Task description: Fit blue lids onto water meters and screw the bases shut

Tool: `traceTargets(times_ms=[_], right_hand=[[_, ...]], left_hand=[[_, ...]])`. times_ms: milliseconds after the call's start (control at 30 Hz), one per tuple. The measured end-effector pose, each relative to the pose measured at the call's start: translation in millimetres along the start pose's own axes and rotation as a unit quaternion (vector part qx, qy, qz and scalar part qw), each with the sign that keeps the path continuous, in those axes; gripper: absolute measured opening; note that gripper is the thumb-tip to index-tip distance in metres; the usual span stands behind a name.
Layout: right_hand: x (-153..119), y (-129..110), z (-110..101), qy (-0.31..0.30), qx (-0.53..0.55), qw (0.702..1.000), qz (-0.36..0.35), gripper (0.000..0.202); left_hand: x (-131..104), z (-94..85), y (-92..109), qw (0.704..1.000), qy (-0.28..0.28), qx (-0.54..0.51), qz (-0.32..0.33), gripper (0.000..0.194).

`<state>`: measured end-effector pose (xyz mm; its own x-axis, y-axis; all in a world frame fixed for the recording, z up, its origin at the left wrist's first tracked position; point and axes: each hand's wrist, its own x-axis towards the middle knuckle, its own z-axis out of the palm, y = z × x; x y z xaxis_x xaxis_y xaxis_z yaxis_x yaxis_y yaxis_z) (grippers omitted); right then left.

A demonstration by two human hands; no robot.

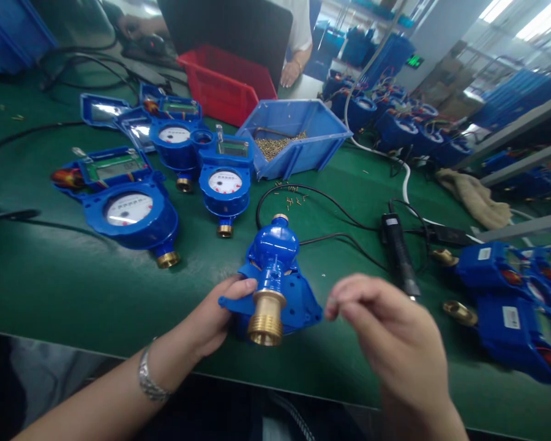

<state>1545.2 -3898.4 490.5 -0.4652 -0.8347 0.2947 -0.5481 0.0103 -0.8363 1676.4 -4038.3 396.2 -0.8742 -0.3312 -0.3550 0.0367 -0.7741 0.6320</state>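
My left hand [223, 312] grips the left side of a blue water meter [275, 248], which is turned so its brass threaded end [266, 318] points toward me. Just right of the meter's blue bracket, my right hand [386, 331] is raised with thumb and fingertips pinched together; what they hold, if anything, is too small to make out. Small brass screws [294, 199] lie scattered on the green table beyond the meter. More of them fill a blue bin [303, 147].
Several blue meters with dials [131, 208] stand at the left. A black electric screwdriver [397, 251] and cables lie to the right, near more meters [509, 318]. Behind are a red bin [224, 86], a dark screen [229, 30], a cloth [475, 196] and another person's hand [291, 73].
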Motion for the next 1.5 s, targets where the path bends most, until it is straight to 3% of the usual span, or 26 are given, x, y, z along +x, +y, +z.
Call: traceTargets(times_ms=[133, 267, 367, 633, 733, 833, 900, 933, 1000, 1100, 1200, 1267, 1400, 1467, 1500], right_hand=[[-56, 5, 42, 0.012, 0.045, 0.994, 0.096, 0.014], [-63, 21, 75, 0.086, 0.093, 0.981, 0.149, 0.019], [-59, 23, 80, 0.112, 0.066, 0.980, 0.151, 0.016], [-55, 13, 79, 0.102, -0.114, 0.987, 0.058, 0.012], [-57, 9, 58, 0.090, -0.161, 0.982, 0.028, 0.011], [-43, 18, 8, 0.208, -0.277, 0.935, 0.077, 0.019], [-20, 38, -34, 0.288, -0.382, 0.851, 0.216, 0.023], [-5, 51, -54, 0.289, -0.399, 0.835, 0.246, 0.024], [25, 81, -87, 0.272, -0.414, 0.820, 0.288, 0.032], [61, 122, -115, 0.248, -0.392, 0.807, 0.366, 0.038], [76, 140, -126, 0.230, -0.326, 0.818, 0.415, 0.018], [76, 134, -130, 0.221, -0.258, 0.846, 0.411, 0.010], [62, 85, -132, 0.216, -0.088, 0.915, 0.330, 0.014], [54, 51, -124, 0.236, -0.002, 0.940, 0.247, 0.017], [50, 35, -117, 0.256, 0.087, 0.948, 0.170, 0.021]], left_hand=[[-1, 8.8, -9, 0.999, 0.010, 0.006, 0.033, 0.030], [-1, 10.9, -15, 0.998, 0.035, 0.010, 0.052, 0.030], [-1, 10.2, -15, 0.998, 0.040, 0.008, 0.050, 0.029], [-4, 10.6, -15, 0.998, 0.052, 0.002, 0.031, 0.032], [-5, 11.0, -14, 0.999, 0.053, -0.001, 0.014, 0.033], [-4, 10.2, -10, 0.997, 0.069, 0.016, -0.004, 0.030], [-2, 9.0, -5, 0.996, 0.080, 0.040, -0.030, 0.026], [-1, 8.3, -3, 0.995, 0.077, 0.050, -0.046, 0.024], [1, 7.2, 1, 0.994, 0.050, 0.067, -0.073, 0.025], [3, 7.6, 6, 0.992, -0.007, 0.077, -0.096, 0.032], [3, 9.2, 8, 0.992, -0.044, 0.061, -0.106, 0.032], [4, 9.1, 7, 0.991, -0.054, 0.042, -0.111, 0.024], [4, 8.9, 4, 0.992, -0.053, 0.028, -0.111, 0.014], [4, 11.4, 2, 0.993, -0.046, 0.031, -0.102, 0.017], [3, 13.2, 1, 0.994, -0.035, 0.033, -0.097, 0.018]])
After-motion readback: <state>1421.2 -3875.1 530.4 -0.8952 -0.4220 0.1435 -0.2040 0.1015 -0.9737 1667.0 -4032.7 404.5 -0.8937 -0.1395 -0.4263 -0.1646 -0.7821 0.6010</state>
